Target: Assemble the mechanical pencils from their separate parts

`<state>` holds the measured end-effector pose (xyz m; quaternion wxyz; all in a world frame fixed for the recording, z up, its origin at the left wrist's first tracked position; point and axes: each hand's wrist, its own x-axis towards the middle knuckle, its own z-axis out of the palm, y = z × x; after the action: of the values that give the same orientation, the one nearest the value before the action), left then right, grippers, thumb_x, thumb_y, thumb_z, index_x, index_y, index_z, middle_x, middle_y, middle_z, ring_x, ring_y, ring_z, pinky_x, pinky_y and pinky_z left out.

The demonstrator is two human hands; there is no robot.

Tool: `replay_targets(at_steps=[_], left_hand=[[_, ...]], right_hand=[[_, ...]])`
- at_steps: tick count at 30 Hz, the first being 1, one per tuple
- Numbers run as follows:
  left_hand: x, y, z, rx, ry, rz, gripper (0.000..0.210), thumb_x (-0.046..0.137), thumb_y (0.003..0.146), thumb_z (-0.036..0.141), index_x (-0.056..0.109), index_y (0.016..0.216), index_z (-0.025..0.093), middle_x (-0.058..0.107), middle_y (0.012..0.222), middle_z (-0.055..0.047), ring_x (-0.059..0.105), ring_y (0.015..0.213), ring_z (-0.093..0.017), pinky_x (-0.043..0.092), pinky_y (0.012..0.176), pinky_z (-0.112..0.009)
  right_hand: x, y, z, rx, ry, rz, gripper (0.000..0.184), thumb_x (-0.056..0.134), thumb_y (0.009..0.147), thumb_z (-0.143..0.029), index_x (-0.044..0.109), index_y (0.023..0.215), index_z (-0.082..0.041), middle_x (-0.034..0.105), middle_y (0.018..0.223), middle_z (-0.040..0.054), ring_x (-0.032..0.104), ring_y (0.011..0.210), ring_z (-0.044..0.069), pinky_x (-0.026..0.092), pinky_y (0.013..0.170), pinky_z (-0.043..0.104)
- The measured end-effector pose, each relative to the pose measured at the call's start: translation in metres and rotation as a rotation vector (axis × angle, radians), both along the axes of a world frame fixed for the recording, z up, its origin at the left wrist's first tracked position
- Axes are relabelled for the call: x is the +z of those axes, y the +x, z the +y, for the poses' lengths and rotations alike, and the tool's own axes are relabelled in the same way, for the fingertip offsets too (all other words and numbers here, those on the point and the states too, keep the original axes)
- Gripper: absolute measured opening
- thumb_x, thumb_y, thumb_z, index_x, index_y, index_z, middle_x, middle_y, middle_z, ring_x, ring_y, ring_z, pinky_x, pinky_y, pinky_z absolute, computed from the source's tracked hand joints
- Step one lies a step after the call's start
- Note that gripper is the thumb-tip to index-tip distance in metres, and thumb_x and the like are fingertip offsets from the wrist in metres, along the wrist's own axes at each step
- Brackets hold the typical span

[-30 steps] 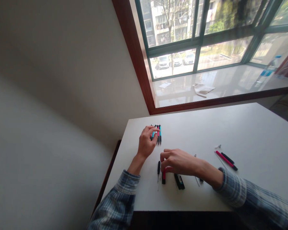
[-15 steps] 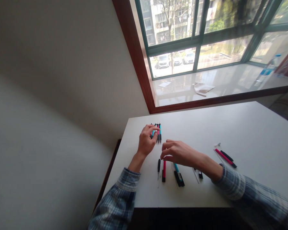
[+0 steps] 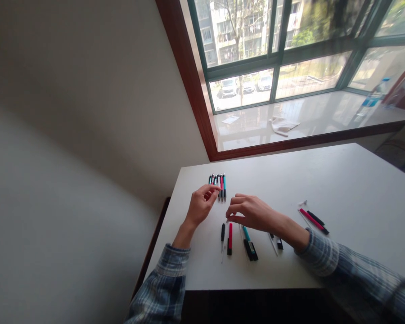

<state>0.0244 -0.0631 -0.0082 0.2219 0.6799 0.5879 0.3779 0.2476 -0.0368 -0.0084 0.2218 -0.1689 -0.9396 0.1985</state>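
My left hand (image 3: 201,205) hovers at the near side of a row of click pens (image 3: 224,186) and hides part of them. Its fingers are loosely curved, with a small gap at the thumb and nothing visible between. To the right, my right hand (image 3: 251,212) has thumb and forefinger pinched around something small and pale, too tiny to name. Just below those fingertips lie a black pen grip section with a thin refill (image 3: 222,234) and a red pen barrel (image 3: 230,236) beside a black part. A blue barrel with black parts (image 3: 249,245) lies further right.
Under my right forearm are a white refill (image 3: 273,245) and a black piece (image 3: 280,244). A red barrel (image 3: 312,219) with black parts lies on the right of the white table (image 3: 351,180). A cloth (image 3: 283,125) and a bottle (image 3: 371,99) are on the windowsill.
My left hand has drawn back toward me and slightly left, uncovering more of the pen row; its thumb and forefinger have come closer together. My right hand stays almost in place.
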Motion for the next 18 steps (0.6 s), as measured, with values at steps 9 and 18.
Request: replay_targets(at_steps=[9, 18], left_hand=[[-0.001, 0.002, -0.067, -0.087, -0.302, 0.204, 0.042, 0.063, 0.091, 0.061, 0.075, 0.110, 0.025, 0.071, 0.092, -0.004, 0.062, 0.076, -0.020, 0.050, 0.064, -0.030], [0.006, 0.008, -0.080, -0.040, -0.305, 0.292, 0.039, 0.068, 0.089, 0.060, 0.075, 0.107, 0.026, 0.071, 0.097, -0.005, 0.065, 0.082, -0.022, 0.051, 0.069, -0.031]], right_hand=[[-0.012, 0.000, 0.005, -0.131, -0.053, -0.028, 0.011, 0.071, 0.097, -0.030, 0.078, 0.099, -0.021, 0.075, 0.095, 0.0053, 0.066, 0.087, 0.019, 0.050, 0.072, 0.031], [-0.022, -0.012, 0.002, -0.062, -0.125, -0.071, 0.018, 0.073, 0.095, -0.034, 0.079, 0.106, -0.021, 0.078, 0.101, 0.0075, 0.068, 0.094, 0.023, 0.052, 0.078, 0.033]])
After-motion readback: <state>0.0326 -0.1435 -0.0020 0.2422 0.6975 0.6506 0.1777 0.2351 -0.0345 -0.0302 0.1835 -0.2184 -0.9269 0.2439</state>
